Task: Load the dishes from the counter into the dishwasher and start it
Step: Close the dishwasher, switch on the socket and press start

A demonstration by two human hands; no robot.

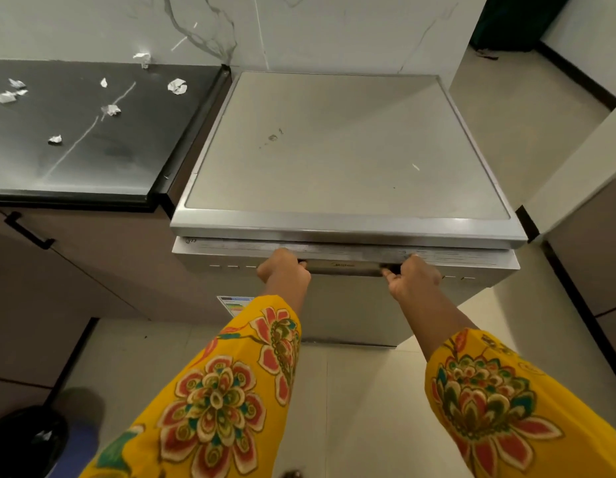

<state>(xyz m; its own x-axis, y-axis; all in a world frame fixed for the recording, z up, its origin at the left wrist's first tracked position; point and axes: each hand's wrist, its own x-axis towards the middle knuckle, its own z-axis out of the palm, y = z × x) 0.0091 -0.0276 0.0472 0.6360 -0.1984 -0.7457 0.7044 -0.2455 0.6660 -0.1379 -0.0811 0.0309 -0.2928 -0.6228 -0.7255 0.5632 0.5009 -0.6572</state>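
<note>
A silver freestanding dishwasher (344, 146) stands in front of me, its flat top bare. Its door (347, 305) is tipped out a little at the top, leaving a narrow gap under the lid. My left hand (284, 267) grips the left end of the recessed door handle (346, 267), fingers curled into the recess. My right hand (411, 276) grips the right end of the same handle. No dishes are in view.
A dark counter (75, 132) to the left carries several crumpled paper scraps (177, 86). Below it are brown cabinets with a black handle (27, 231). A black bin (24, 443) sits at the lower left. Beige floor tiles (351, 408) lie under me.
</note>
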